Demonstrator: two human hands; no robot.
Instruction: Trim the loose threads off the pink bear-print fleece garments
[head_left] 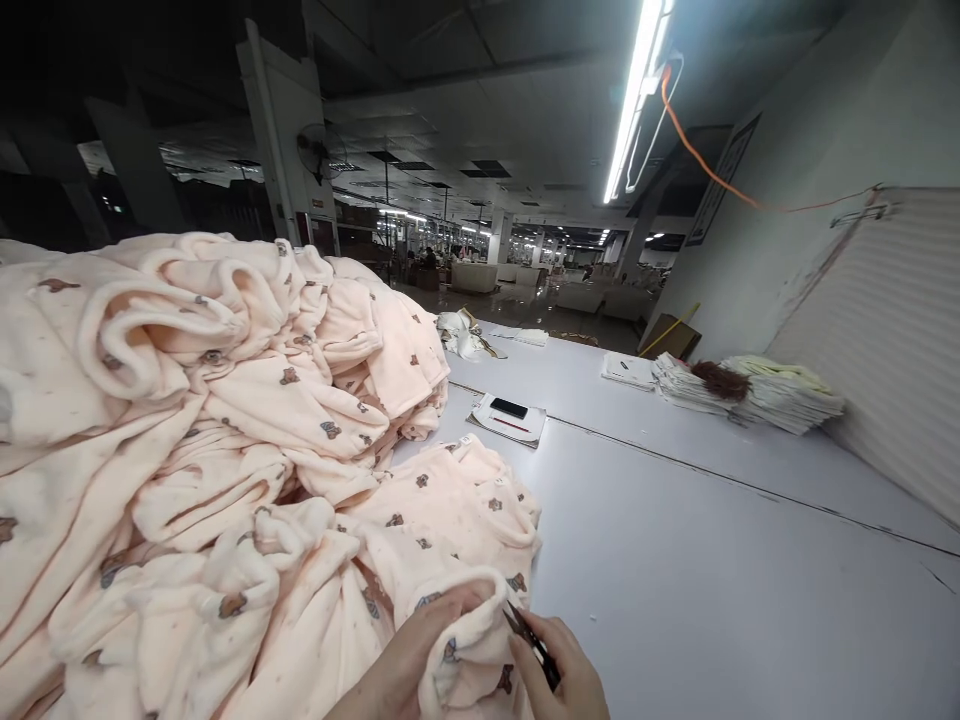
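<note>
A big heap of pale pink fleece garments (225,420) printed with small brown bears covers the left half of the white table (712,560). At the bottom edge my left hand (409,655) pinches a fold of one pink garment (465,640). Right beside it my right hand (562,675) is closed round small dark thread snips (531,635), their tips touching the fabric edge by my left fingers.
A notebook with a dark phone and a red pen (508,415) lies mid-table. Stacks of folded white cloth (750,392) sit at the far right by the wall. More pale fabric (465,335) lies farther back. Workstations fill the hall behind.
</note>
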